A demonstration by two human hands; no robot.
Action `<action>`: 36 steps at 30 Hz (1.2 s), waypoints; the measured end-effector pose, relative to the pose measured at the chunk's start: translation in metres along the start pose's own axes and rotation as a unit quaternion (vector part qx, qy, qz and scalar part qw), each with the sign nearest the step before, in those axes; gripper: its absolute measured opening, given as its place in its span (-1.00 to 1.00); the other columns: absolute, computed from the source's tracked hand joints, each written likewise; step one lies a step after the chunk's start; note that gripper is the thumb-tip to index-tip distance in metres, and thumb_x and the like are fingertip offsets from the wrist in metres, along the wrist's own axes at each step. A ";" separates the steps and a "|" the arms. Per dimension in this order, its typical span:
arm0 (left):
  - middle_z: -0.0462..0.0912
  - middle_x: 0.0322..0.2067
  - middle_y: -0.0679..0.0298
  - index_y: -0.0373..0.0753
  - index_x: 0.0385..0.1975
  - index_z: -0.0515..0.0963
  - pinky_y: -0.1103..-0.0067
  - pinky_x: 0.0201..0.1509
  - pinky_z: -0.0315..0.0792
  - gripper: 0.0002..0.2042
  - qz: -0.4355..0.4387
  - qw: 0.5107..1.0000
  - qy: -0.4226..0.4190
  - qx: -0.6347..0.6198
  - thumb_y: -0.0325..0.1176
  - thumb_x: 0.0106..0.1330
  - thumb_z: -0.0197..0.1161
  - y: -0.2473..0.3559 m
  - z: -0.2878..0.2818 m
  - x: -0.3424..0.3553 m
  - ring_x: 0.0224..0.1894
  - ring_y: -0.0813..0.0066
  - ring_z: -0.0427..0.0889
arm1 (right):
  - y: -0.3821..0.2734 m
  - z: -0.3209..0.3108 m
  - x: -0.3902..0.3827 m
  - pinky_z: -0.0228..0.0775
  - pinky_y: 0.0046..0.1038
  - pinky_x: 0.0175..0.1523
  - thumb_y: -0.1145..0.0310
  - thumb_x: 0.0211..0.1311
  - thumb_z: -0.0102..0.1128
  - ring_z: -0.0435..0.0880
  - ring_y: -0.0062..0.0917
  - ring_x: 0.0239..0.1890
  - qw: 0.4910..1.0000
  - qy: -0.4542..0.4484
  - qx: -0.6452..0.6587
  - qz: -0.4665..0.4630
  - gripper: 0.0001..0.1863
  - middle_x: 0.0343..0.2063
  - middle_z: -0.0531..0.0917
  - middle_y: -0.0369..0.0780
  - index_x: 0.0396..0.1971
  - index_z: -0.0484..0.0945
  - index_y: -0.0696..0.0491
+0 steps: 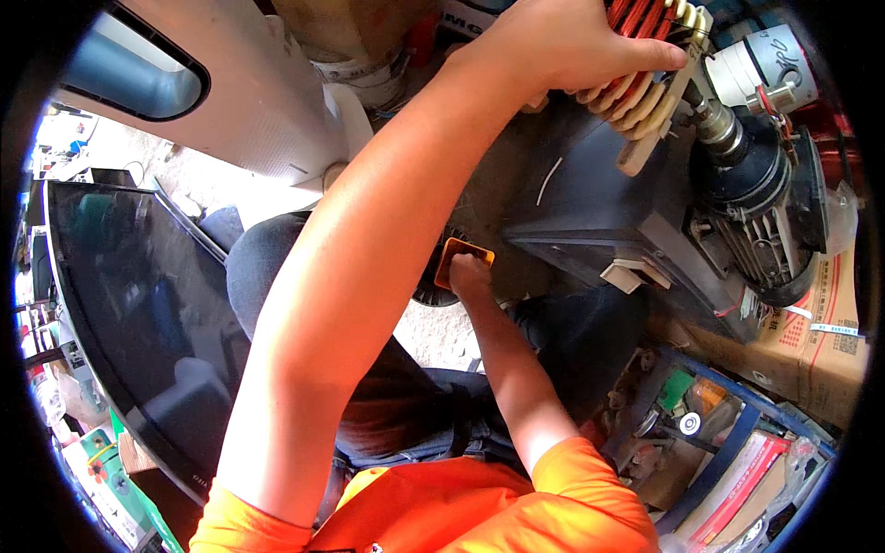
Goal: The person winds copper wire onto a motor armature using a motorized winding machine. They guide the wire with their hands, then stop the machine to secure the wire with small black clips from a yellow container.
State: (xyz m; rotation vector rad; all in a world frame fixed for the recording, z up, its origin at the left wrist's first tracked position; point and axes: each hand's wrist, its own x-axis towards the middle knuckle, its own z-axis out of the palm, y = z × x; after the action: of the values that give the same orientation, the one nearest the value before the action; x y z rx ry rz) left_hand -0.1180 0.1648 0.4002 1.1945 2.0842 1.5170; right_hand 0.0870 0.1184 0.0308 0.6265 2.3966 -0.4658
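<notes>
Red-and-cream coil frame (638, 103), head view: lay tilted, upper right, by the dark case (590, 189); left hand (564, 41) apparently gripped it, thumb across the windings, most fingers hidden from me; seemed stiff, fairly light, windings easily bent; best held by its pale end bar (638, 155); orange-rimmed piece (454, 255), centre, looked rigid; right hand (471, 275) bunched upon it, whether gripping I could not tell.

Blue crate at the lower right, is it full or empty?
Not empty: the blue crate holds a red-and-white box, a green piece and other odds and ends. Whether it's packed full, I cannot tell.
</notes>
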 end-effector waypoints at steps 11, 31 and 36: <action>0.44 0.03 -0.36 -0.71 0.26 -0.19 0.44 0.14 0.39 0.15 0.021 0.999 0.019 0.031 0.22 0.08 0.29 -0.007 0.003 0.003 0.13 -0.04 0.49 | 0.019 -0.007 -0.033 0.54 -0.13 -0.15 0.36 0.00 0.32 0.67 -0.04 -0.25 0.989 0.103 0.105 -0.030 -0.74 -0.36 0.66 0.02 -0.31 0.53 0.12; 0.45 -0.02 -0.40 -0.73 0.25 -0.21 0.42 0.10 0.42 0.14 0.011 0.999 0.000 0.038 0.22 0.11 0.26 -0.005 0.001 0.002 0.08 -0.10 0.51 | 0.058 0.024 -0.035 0.48 -0.42 -0.28 0.43 0.05 0.34 0.68 -0.45 -0.41 0.854 0.294 0.428 0.012 -0.85 -0.46 0.68 -0.12 -0.38 0.64 0.18; 0.45 -0.02 -0.40 -0.73 0.25 -0.21 0.41 0.10 0.42 0.14 0.003 0.999 0.001 0.053 0.22 0.11 0.26 0.003 -0.003 -0.004 0.07 -0.10 0.52 | 0.060 0.021 -0.039 0.47 -0.45 -0.25 0.44 0.03 0.34 0.67 -0.44 -0.40 0.883 0.265 0.388 0.005 -0.86 -0.44 0.67 -0.12 -0.40 0.67 0.16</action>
State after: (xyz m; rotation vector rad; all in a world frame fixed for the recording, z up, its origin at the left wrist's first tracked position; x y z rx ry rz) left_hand -0.1164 0.1598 0.4033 1.2378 2.1893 1.4255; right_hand 0.1562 0.1461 0.0293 1.2382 2.6501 -1.4481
